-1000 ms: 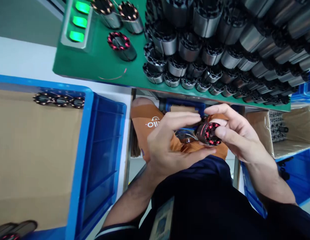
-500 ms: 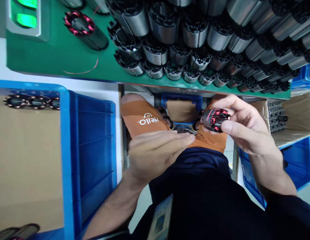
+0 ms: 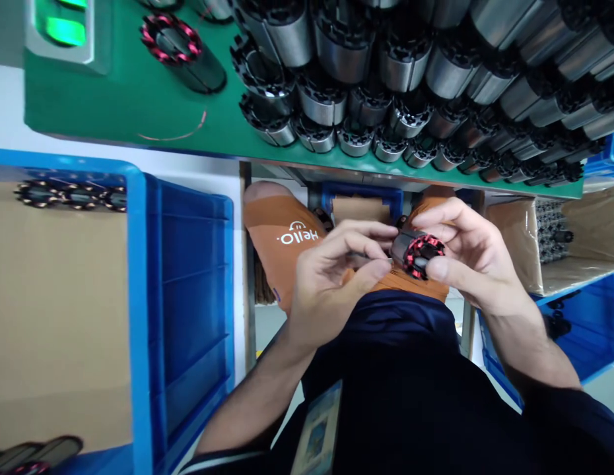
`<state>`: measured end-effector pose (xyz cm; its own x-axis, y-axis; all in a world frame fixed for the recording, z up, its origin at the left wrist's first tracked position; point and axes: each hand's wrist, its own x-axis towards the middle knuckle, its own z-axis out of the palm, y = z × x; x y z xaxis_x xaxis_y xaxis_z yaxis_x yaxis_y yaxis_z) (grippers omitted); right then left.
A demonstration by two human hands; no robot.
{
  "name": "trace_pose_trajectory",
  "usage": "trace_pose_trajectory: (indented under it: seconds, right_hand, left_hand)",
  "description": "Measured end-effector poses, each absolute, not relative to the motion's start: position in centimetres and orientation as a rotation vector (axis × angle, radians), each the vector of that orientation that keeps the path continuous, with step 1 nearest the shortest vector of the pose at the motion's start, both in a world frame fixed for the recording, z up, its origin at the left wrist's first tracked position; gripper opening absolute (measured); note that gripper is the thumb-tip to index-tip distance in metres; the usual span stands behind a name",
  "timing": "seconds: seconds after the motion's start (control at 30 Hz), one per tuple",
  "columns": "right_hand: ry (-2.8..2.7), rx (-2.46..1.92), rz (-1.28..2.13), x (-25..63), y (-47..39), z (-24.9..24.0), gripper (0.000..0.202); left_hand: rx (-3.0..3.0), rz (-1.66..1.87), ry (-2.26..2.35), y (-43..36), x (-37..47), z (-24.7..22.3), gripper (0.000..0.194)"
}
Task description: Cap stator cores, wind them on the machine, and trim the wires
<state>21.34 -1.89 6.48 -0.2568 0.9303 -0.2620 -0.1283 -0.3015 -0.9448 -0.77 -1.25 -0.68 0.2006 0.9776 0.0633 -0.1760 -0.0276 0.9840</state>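
Over my lap, a dark cylinder wound with red wire (image 3: pixel 416 253) is held by my right hand (image 3: pixel 468 254), thumb and fingers gripping its wound end, which faces right. My left hand (image 3: pixel 339 274) is at the cylinder's left end, its fingers bent and thumb close to the fingertips. Something thin and dark shows between the left thumb and fingers, too small to name. Another red-wound cylinder (image 3: pixel 185 53) stands tilted in view on the green table (image 3: pixel 113 99), with a loose piece of red wire (image 3: pixel 181 136) nearer the table edge.
Rows of metal cylinders (image 3: pixel 321 99) fill the table's middle and right. A blue crate (image 3: pixel 138 297) with cardboard and several wound parts stands at left. At right are a plastic-lined box (image 3: pixel 584 251) of parts and a blue bin (image 3: pixel 594 323). A green-lit device (image 3: pixel 64 31) is top left.
My left hand has turned from a flat, edge-on pose to bent fingers and come up against the cylinder's left side. The held cylinder has tilted and shifted slightly left and down.
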Motion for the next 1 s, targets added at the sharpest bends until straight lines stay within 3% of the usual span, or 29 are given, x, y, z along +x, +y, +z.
trace_pose_trajectory:
  seconds: [0.07,0.17,0.43,0.7,0.73,0.87,1.0]
  right_hand:
    - [-1.091,-1.117,1.721,21.8,-2.3,6.7,0.050]
    - [-1.132,-1.119,1.797,22.2,-2.6,6.7,0.056]
    - [-1.211,-1.080,1.826,21.6,-2.2,5.6,0.058]
    - [-1.186,-1.226,1.713,22.4,-3.2,5.8,0.061]
    - [-1.205,-1.252,1.703,22.3,-3.2,5.9,0.062]
    - [-1.323,-1.220,1.702,21.5,-2.9,6.1,0.062]
    - [-1.396,-1.247,1.640,21.0,-3.1,6.3,0.061]
  left_hand:
    - [1.070,1.072,0.916,-1.6,-0.8,-2.1,0.028]
    - [1.021,1.078,0.894,-1.6,-1.2,-2.8,0.018]
    - [1.272,1.061,0.744,-0.4,-2.2,0.7,0.015]
    - [1.315,0.934,0.941,-2.8,-2.4,-4.0,0.022]
    - [1.367,1.007,0.976,-2.8,-2.5,-4.0,0.025]
    - [1.728,1.301,0.972,-2.3,-2.5,-1.5,0.082]
    - [1.880,1.269,0.986,-2.1,-2.2,0.7,0.056]
